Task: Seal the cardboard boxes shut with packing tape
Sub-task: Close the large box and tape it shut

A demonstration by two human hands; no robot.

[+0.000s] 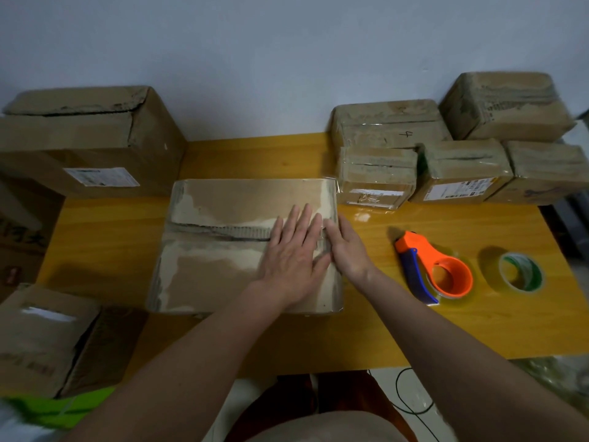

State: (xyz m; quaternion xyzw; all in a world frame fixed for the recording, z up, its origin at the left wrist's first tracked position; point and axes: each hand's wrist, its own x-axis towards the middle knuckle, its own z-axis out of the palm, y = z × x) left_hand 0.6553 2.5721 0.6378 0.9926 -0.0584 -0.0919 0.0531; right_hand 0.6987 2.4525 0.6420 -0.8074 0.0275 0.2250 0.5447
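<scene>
Your left hand (294, 253) flat, fingers straight, on the worn brown cardboard box (223, 250), your right hand (345, 247) pressing its right edge, fingers extended, orange tape dispenser (436, 267) on the yellow wooden table (446, 330)

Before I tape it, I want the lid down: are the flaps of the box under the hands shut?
Shut. The box has both flaps lying flat, meeting at the centre seam; the left hand presses there.
</scene>
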